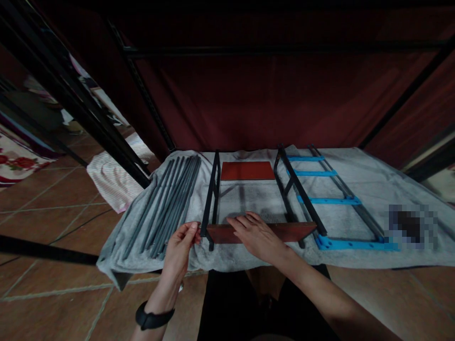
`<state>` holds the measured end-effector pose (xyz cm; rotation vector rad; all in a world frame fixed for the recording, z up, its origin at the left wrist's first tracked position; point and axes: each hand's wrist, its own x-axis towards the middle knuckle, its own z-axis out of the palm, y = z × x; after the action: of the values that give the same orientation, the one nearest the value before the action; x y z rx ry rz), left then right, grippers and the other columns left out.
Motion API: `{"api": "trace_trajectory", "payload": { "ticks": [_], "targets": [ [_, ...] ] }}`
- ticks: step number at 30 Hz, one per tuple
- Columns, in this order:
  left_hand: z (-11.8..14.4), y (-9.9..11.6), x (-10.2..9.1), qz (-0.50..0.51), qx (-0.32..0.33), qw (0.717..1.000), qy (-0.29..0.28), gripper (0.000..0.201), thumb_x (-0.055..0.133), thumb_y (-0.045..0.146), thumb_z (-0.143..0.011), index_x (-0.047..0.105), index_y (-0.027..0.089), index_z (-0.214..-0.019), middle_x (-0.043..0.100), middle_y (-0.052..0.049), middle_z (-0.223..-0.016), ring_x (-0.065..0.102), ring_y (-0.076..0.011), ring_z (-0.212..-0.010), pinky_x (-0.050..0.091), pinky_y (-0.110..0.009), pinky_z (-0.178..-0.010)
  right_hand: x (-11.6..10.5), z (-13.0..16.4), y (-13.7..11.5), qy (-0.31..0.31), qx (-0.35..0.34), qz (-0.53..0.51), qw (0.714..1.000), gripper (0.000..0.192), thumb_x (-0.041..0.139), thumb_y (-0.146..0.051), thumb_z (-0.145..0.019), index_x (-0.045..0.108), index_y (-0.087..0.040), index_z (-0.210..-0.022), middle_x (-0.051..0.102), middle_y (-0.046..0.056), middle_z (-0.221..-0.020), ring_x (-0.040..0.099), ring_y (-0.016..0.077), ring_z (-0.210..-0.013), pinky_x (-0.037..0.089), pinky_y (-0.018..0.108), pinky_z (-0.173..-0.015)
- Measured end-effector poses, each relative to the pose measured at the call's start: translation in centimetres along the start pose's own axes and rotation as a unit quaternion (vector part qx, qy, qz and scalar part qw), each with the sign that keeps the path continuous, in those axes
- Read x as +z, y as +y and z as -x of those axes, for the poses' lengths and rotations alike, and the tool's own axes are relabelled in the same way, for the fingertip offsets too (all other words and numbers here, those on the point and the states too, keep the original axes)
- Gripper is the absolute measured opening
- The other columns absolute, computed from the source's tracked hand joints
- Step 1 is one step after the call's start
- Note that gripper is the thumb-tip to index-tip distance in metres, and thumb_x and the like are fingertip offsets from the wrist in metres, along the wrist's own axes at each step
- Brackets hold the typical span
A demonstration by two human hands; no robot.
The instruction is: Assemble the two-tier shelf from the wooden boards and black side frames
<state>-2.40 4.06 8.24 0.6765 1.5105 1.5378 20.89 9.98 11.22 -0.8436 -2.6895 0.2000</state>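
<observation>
A black metal frame (pixel 212 189) with a red-brown wooden shelf board (pixel 295 231) across its near end lies on a grey towel (pixel 373 175). My right hand (pixel 254 232) rests flat on top of that board, fingers spread toward the left. My left hand (pixel 182 246), a black band on its wrist, pinches at the board's left end beside the frame's near-left leg; whether it holds a small part is hidden. A second red-brown board (pixel 248 170) lies flat at the frame's far end.
Several grey metal rods (pixel 167 203) lie side by side on the towel's left part. A black ladder-like frame with blue crossbars (pixel 330 201) lies to the right. Black shelving uprights (pixel 88 118) stand at left, a dark red curtain (pixel 266 94) behind, tiled floor below.
</observation>
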Motion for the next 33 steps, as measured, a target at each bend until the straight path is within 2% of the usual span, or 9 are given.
{"api": "trace_trajectory", "payload": {
  "ticks": [3, 9, 13, 16, 20, 25, 30, 33],
  "targets": [
    [0.0, 0.0, 0.1, -0.020, 0.016, 1.000, -0.001, 0.039, 0.084, 0.045, -0.062, 0.069, 0.014, -0.081, 0.061, 0.002, -0.062, 0.049, -0.0081, -0.054, 0.039, -0.021, -0.053, -0.3, 0.9, 0.5, -0.006, 0.017, -0.003, 1.000, 0.037, 0.043, -0.016, -0.098, 0.047, -0.021, -0.135, 0.065, 0.007, -0.114, 0.060, 0.0182, -0.108, 0.034, 0.041, -0.111],
    [0.2, 0.2, 0.2, -0.001, -0.002, 1.000, 0.010, 0.047, 0.083, 0.049, -0.063, 0.070, 0.016, -0.093, 0.064, 0.001, -0.069, 0.054, -0.0100, -0.058, 0.042, -0.021, -0.055, -0.2, 2.0, 1.1, -0.010, 0.027, 0.007, 1.000, 0.037, 0.042, -0.017, -0.099, 0.047, -0.019, -0.136, 0.066, 0.008, -0.115, 0.061, 0.0188, -0.108, 0.035, 0.041, -0.110],
    [0.1, 0.0, 0.1, -0.010, 0.000, 1.000, 0.004, 0.042, 0.084, 0.049, -0.061, 0.068, 0.015, -0.080, 0.060, 0.003, -0.061, 0.048, -0.0072, -0.052, 0.037, -0.020, -0.051, -0.2, 2.1, 1.1, -0.011, 0.032, 0.003, 0.999, 0.035, 0.042, -0.017, -0.099, 0.049, -0.019, -0.133, 0.066, 0.008, -0.114, 0.061, 0.0186, -0.107, 0.036, 0.041, -0.109],
    [0.1, 0.0, 0.0, -0.015, 0.009, 1.000, -0.003, 0.043, 0.086, 0.046, -0.059, 0.070, 0.014, -0.084, 0.063, 0.002, -0.065, 0.050, -0.0074, -0.055, 0.039, -0.019, -0.055, -0.1, 2.0, 1.2, -0.007, 0.033, 0.001, 0.999, 0.035, 0.043, -0.016, -0.098, 0.050, -0.020, -0.133, 0.066, 0.008, -0.114, 0.061, 0.0183, -0.107, 0.036, 0.041, -0.109],
    [0.3, 0.2, 0.1, -0.002, -0.001, 1.000, 0.017, 0.048, 0.084, 0.048, -0.060, 0.070, 0.015, -0.092, 0.066, 0.000, -0.072, 0.055, -0.0102, -0.061, 0.043, -0.021, -0.058, 0.0, 2.1, 1.2, -0.003, 0.030, 0.002, 1.000, 0.036, 0.044, -0.016, -0.098, 0.050, -0.019, -0.134, 0.067, 0.008, -0.113, 0.062, 0.0183, -0.106, 0.037, 0.041, -0.109],
    [0.2, -0.1, 0.4, -0.019, 0.011, 1.000, 0.017, 0.044, 0.084, 0.050, -0.059, 0.068, 0.015, -0.078, 0.060, 0.003, -0.061, 0.049, -0.0081, -0.054, 0.038, -0.020, -0.054, -0.1, 2.1, 1.2, -0.004, 0.030, 0.004, 1.000, 0.037, 0.044, -0.016, -0.098, 0.050, -0.019, -0.134, 0.066, 0.008, -0.113, 0.061, 0.0185, -0.106, 0.037, 0.041, -0.109],
    [0.5, 0.1, 0.6, -0.012, 0.008, 1.000, 0.026, 0.046, 0.084, 0.048, -0.059, 0.070, 0.015, -0.088, 0.064, 0.001, -0.070, 0.054, -0.0096, -0.058, 0.042, -0.022, -0.058, -0.2, 2.0, 1.1, -0.006, 0.034, 0.002, 0.999, 0.036, 0.045, -0.016, -0.097, 0.050, -0.020, -0.133, 0.066, 0.008, -0.114, 0.061, 0.0191, -0.107, 0.037, 0.041, -0.108],
    [0.7, 0.1, 0.6, -0.008, -0.001, 0.999, 0.032, 0.046, 0.082, 0.053, -0.061, 0.068, 0.016, -0.086, 0.062, 0.002, -0.066, 0.053, -0.0102, -0.057, 0.040, -0.023, -0.055, -0.3, 2.0, 1.1, -0.009, 0.036, 0.002, 0.999, 0.036, 0.045, -0.016, -0.097, 0.050, -0.020, -0.133, 0.066, 0.008, -0.112, 0.061, 0.0190, -0.106, 0.037, 0.041, -0.108]
  ]
}}
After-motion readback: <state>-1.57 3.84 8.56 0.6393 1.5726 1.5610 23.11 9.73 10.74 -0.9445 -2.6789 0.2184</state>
